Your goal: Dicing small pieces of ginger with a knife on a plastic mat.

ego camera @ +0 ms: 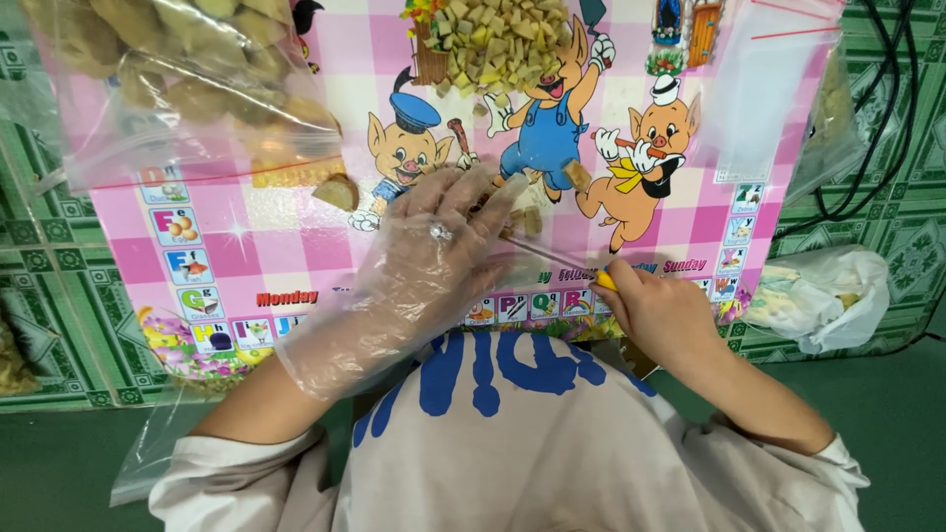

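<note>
One pile of cut cubes (498, 39) lies at the mat's (246, 246) far edge. Two clear bags: the left bag (177, 79) holds tan lumps, the right bag (769, 89) looks empty. My gloved left hand (424, 266), fingers flat, presses pieces (527, 219) mid-mat. My right hand (660, 310) keeps a closed grip on one yellow-handled knife (557, 261). One half-cut lump (338, 191) lies nearby.

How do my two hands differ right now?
The left hand wears a clear plastic glove; the right hand is bare. The left lies flat with fingers spread, pressing down on pale food pieces on the pink mat; the right is closed around a yellow-handled knife. The left reaches farther up the mat; the right stays near its lower edge. Both work over the same mat.
</note>
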